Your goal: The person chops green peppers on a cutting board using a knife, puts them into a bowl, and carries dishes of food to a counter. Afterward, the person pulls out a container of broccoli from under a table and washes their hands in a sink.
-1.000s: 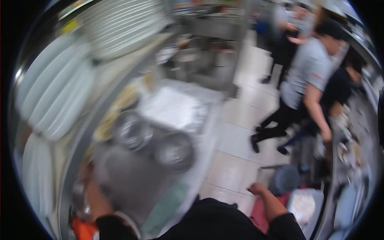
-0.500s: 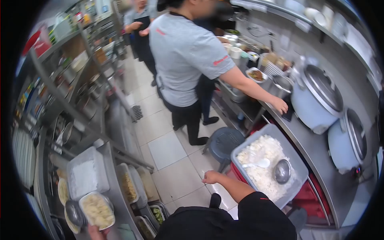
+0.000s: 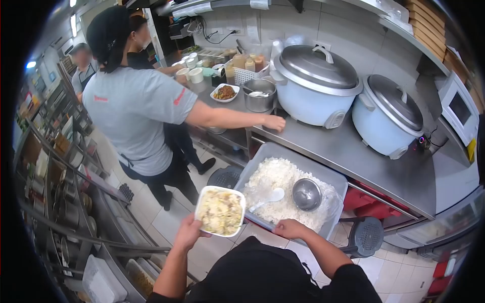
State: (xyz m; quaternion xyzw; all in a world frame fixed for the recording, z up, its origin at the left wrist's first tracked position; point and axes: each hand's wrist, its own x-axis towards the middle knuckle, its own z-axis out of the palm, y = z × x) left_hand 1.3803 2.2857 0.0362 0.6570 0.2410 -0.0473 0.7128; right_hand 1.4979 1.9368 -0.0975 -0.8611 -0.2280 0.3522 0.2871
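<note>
My left hand (image 3: 190,233) grips the lower left edge of a white square bowl (image 3: 221,211) heaped with yellowish food. Just right of the bowl is a grey plastic tub (image 3: 329,225) of white rice (image 3: 275,177). A white spoon (image 3: 269,199) and a round metal bowl (image 3: 306,194) lie on the rice. My right hand (image 3: 290,229) is at the tub's near edge with its fingers curled together; whether they pinch anything is too small to tell.
A person in a grey shirt (image 3: 131,103) reaches across the steel counter (image 3: 374,169). Two large rice cookers (image 3: 316,96) (image 3: 386,118) stand on it. Stools (image 3: 366,236) flank the tub. Shelving (image 3: 76,189) lines the left side, with other people farther back.
The view has turned right. My left hand has lifted the white bowl from the left counter area and brought it beside the rice tub. My right hand has moved to the tub's edge.
</note>
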